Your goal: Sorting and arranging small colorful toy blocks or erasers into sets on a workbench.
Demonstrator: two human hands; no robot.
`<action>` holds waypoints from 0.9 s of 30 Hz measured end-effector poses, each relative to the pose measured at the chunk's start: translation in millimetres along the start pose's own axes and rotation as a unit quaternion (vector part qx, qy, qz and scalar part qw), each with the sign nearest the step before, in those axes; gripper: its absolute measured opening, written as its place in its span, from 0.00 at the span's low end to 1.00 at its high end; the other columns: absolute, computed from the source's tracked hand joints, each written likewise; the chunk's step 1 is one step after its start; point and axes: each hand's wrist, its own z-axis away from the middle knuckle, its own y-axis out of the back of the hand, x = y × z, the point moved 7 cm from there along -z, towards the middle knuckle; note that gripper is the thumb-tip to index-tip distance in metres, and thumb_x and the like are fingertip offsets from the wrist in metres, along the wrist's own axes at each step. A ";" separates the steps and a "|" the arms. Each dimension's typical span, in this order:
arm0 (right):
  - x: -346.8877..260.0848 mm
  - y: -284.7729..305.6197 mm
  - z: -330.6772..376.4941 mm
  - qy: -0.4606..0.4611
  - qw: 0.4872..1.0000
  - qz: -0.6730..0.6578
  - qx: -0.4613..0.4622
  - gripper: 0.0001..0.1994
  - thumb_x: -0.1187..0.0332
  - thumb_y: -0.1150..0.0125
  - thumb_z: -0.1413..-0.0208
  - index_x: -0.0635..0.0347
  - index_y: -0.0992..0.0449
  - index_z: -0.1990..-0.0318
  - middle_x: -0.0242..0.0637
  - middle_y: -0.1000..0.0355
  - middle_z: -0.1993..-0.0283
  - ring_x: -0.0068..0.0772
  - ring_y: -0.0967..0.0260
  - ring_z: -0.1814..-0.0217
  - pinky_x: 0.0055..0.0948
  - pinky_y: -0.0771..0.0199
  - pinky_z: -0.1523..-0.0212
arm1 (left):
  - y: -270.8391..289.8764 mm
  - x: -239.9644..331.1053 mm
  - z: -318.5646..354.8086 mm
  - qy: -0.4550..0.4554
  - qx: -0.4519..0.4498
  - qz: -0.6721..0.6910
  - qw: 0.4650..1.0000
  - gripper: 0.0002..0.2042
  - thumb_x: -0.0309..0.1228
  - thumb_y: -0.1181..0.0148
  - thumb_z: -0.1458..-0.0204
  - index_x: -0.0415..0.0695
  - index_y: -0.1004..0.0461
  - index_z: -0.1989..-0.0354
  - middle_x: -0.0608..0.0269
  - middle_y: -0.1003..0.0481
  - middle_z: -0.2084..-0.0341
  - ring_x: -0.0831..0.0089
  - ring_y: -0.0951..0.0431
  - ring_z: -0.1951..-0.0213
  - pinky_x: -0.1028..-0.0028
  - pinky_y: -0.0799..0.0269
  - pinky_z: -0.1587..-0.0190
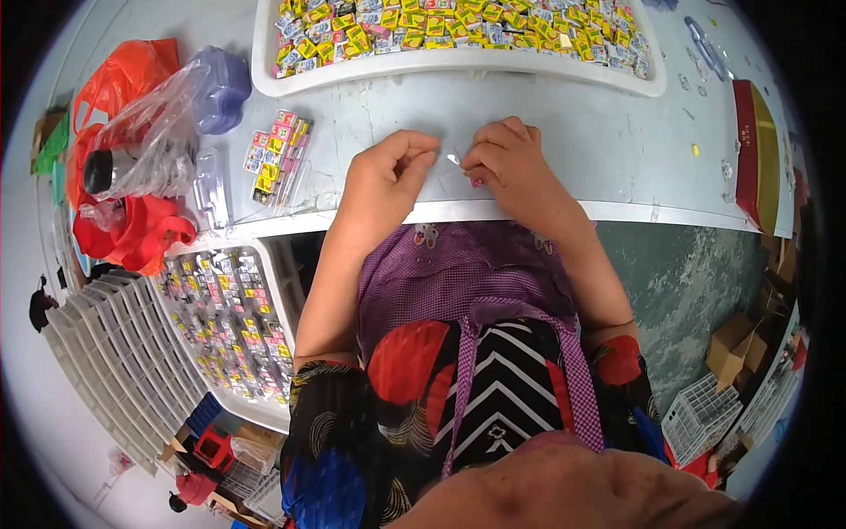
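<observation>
My left hand (382, 176) is over the near part of the table, its fingers curled in and the thumb close to the index finger. Whatever it grips, if anything, I cannot make out. Opposite it, my right hand (513, 163) is closed on a small pink-red piece (477, 182), which shows below the fingertips. Between the hands is a shiny bit of clear plastic (454, 159); I cannot tell which hand touches it. To the left lie small printed blocks in yellow, pink and white, grouped in clear packs (280, 157).
A white tray (458, 60) of loose yellow and white blocks stands at the far side. Left are a purple plastic container (220, 91), a red bag (132, 75) and a bottle (110, 172). Below the table's left edge is a tray of packs (278, 326). A red-and-gold box (758, 157) stands right.
</observation>
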 end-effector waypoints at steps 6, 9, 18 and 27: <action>-2.3 0.6 1.5 -0.001 1.000 0.016 0.000 0.08 0.76 0.40 0.56 0.53 0.26 0.66 0.29 0.33 0.62 0.37 0.39 0.53 0.38 0.45 0.48 | -8.5 6.3 -2.7 -0.054 0.007 -0.023 0.998 0.08 0.23 0.42 0.46 0.37 0.24 0.59 0.57 0.22 0.71 0.77 0.24 0.69 0.77 0.29 0.65; -0.4 13.1 -3.9 -0.004 1.000 0.007 0.011 0.09 0.76 0.39 0.55 0.54 0.26 0.64 0.31 0.32 0.60 0.38 0.38 0.51 0.38 0.41 0.47 | -4.8 11.4 -3.4 -0.060 0.010 -0.027 0.998 0.08 0.22 0.42 0.46 0.37 0.24 0.59 0.56 0.22 0.71 0.76 0.24 0.70 0.76 0.29 0.65; 67.4 144.2 -100.9 -0.082 0.968 0.143 0.187 0.08 0.69 0.40 0.51 0.66 0.24 0.68 0.50 0.28 0.68 0.52 0.33 0.58 0.43 0.33 0.55 | 45.0 65.3 -56.3 -0.408 0.279 -0.299 0.816 0.08 0.27 0.41 0.49 0.45 0.22 0.60 0.57 0.23 0.68 0.56 0.28 0.64 0.63 0.34 0.58; 100.6 112.1 -127.0 -0.150 0.979 0.104 0.091 0.08 0.71 0.35 0.53 0.66 0.24 0.67 0.52 0.26 0.68 0.53 0.29 0.64 0.42 0.29 0.61 | 52.0 70.9 -80.9 -0.309 0.316 -0.278 0.853 0.08 0.30 0.45 0.46 0.39 0.24 0.65 0.50 0.25 0.73 0.52 0.26 0.67 0.59 0.33 0.61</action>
